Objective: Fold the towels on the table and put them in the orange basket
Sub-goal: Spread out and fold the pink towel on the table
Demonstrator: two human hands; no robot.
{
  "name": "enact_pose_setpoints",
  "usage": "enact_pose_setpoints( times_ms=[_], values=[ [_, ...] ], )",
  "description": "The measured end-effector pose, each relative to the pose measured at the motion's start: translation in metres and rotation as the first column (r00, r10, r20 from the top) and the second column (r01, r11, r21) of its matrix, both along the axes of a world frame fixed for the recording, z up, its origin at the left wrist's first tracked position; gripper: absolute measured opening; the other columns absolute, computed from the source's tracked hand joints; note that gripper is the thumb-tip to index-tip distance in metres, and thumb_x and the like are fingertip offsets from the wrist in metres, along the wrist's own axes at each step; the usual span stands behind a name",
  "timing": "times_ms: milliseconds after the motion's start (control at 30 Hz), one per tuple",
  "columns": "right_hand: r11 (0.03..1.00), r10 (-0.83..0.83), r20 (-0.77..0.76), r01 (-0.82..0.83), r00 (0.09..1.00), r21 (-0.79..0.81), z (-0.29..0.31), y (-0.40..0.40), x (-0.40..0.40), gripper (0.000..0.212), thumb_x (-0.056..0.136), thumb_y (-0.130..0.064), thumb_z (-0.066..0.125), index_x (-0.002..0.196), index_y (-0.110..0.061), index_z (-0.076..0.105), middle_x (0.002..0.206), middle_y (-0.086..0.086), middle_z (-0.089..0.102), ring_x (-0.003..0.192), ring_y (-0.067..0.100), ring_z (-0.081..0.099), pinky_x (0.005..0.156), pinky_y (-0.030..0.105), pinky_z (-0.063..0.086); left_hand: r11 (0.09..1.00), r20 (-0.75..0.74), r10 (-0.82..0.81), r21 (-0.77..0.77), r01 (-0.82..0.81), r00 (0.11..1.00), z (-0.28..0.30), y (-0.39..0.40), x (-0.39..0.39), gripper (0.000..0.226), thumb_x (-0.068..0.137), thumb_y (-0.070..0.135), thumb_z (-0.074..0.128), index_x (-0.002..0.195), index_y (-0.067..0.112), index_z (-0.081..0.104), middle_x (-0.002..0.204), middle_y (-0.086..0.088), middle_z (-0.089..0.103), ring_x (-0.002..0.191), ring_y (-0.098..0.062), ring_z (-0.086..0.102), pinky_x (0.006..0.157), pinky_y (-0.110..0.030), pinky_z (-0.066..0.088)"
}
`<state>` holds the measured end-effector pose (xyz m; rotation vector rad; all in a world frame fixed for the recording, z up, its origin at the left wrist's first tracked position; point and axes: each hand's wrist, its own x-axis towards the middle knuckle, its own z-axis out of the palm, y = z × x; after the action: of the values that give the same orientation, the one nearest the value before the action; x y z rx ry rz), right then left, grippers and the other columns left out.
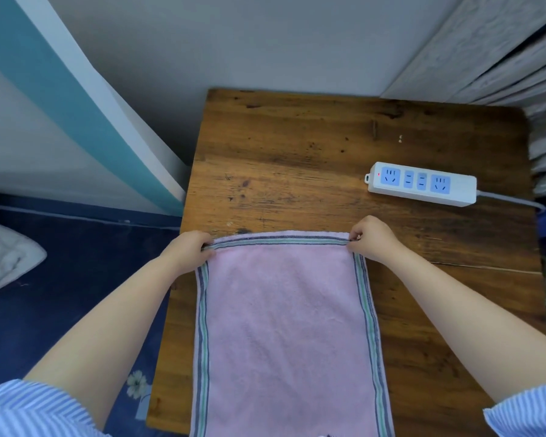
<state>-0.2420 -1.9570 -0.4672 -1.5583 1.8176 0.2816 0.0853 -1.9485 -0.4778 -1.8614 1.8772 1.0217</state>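
- Nearest the viewer, two bare forearms reach forward out of blue-and-white striped sleeves, one on each side of the view.
- Between the arms a pink towel lies flat along the wooden worktop, running from the near edge, where it passes out of view at the bottom, away towards the middle of the board. Striped bands of grey, green and white edge its long sides and its far end.
- The left hand pinches the towel's far left corner, fingers curled round the striped edge.
- The right hand pinches the far right corner the same way, fingers closed on the cloth and thumb tucked beneath.
- The far edge is stretched straight between the two hands and appears lifted or doubled a little; which one cannot be told.
- Judged by its looped pile, the towel looks soft, light and limp: it should sag wherever it is unsupported, will not break, and is unlikely to slip from a pinch.
- The corners look like the best places to take hold, since they keep an edge taut and square for folding.
- Beyond the hands, well apart from the towel, a white power strip with blue sockets lies on the right of the worktop, its cable leading off to the right.
- No orange basket is in view.
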Motion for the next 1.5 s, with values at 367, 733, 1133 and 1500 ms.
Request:
enact_pose_setpoints(
  times_ms=[367,733,1133,1500],
  values=[
    [0.985,0.123,-0.032,-0.126,0.992,-0.118,-0.012,0.018,0.015,0.033,0.087,-0.007,0.053,0.12,-0.004,0.055,0.142,0.007,0.033,0.125,0.028,0.035,0.098,0.035,0.039,0.985,-0.021,-0.011,-0.173,0.007,1.0,0.001,0.011,0.006,0.007,0.092,0.025,0.05,0.089,0.019,0.047,0.086,0.002,0.057,0.072,-0.014,0.051,0.049,-0.019,0.033],
    [0.906,0.381,-0.082,-0.39,0.921,-0.166,0.0,0.016,0.015,0.021,0.086,-0.016,0.054,0.102,-0.009,0.067,0.104,0.006,0.053,0.103,0.021,0.041,0.078,0.027,0.037,0.952,0.182,-0.111,-0.263,0.158,0.977,0.003,0.017,0.002,0.021,0.093,0.035,0.045,0.085,0.018,0.053,0.09,-0.003,0.066,0.08,-0.021,0.061,0.058,-0.027,0.041],
    [0.986,0.158,0.149,-0.164,0.976,0.027,0.027,0.004,-0.014,0.005,0.082,-0.019,0.065,0.079,-0.018,0.061,0.073,-0.008,0.053,0.069,0.006,0.05,0.054,0.014,0.039,0.951,0.175,0.012,-0.306,0.043,0.985,0.011,0.018,0.004,0.029,0.093,0.038,0.044,0.072,0.018,0.051,0.081,-0.003,0.064,0.071,-0.018,0.055,0.055,-0.026,0.039],
    [0.997,0.082,0.12,-0.08,0.989,-0.018,0.042,0.016,-0.021,0.025,0.08,-0.014,0.066,0.066,-0.023,0.047,0.073,-0.003,0.052,0.07,0.015,0.051,0.052,0.018,0.038,0.921,0.204,-0.277,-0.222,0.32,0.939,0.036,0.033,0.01,0.028,0.091,0.043,0.047,0.098,0.016,0.045,0.087,0.002,0.059,0.076,-0.016,0.055,0.057,-0.027,0.04]
  ],
)
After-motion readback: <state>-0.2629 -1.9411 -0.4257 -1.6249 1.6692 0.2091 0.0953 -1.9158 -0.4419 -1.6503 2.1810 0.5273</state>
